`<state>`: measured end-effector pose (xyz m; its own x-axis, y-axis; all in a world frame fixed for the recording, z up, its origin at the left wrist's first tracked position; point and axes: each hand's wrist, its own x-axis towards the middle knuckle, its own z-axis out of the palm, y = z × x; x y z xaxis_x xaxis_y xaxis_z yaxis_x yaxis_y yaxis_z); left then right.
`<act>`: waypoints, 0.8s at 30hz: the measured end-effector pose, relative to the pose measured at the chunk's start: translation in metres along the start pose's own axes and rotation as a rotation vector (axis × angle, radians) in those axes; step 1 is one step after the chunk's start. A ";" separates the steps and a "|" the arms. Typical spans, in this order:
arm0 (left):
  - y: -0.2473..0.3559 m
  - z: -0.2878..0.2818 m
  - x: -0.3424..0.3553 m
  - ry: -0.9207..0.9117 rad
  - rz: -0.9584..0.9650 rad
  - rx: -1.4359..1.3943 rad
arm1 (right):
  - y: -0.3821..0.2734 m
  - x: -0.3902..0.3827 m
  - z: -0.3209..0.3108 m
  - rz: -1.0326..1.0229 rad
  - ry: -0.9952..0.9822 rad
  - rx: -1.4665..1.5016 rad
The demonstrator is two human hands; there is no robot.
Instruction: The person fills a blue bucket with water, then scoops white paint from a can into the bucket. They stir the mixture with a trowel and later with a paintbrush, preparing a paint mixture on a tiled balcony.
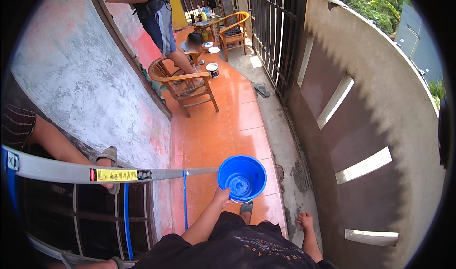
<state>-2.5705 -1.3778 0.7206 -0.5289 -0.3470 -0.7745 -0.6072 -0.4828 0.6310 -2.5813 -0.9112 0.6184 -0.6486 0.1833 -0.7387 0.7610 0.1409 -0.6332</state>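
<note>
My left hand (223,195) grips the rim of an empty blue plastic bucket (242,176), held low in front of me above the orange tiles. My right hand (305,220) hangs apart from it at the lower right, fingers curled with nothing visible in them. Just left of the bucket, an aluminium ladder (168,174) with blue rungs crosses my view. On it are the bare leg and sandalled foot (107,160) of another person.
A person (159,29) stands up at the left wall (85,93) by a wooden chair (204,76); another (194,43) crouches behind. A paint can (212,73), second chair (235,38) and small table (203,24) are farther back. A black gate (268,36) and concrete wall (389,117) bound the right.
</note>
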 end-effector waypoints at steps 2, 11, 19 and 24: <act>0.068 0.030 0.041 0.011 0.073 0.088 | 0.058 0.002 -0.048 0.525 0.140 -0.098; 0.290 0.120 0.209 -0.062 0.233 0.016 | -0.053 0.117 0.016 0.756 -0.148 -0.343; 0.437 0.157 0.310 0.086 0.154 -0.095 | -0.435 0.441 0.133 0.140 -0.038 -0.377; 0.532 0.174 0.382 0.149 0.124 -0.149 | -0.869 0.524 0.352 -0.435 -0.349 -0.043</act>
<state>-3.1992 -1.6270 0.7681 -0.4942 -0.5204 -0.6964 -0.4427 -0.5388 0.7167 -3.5869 -1.2802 0.6999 -0.8628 -0.2325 -0.4489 0.4176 0.1725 -0.8921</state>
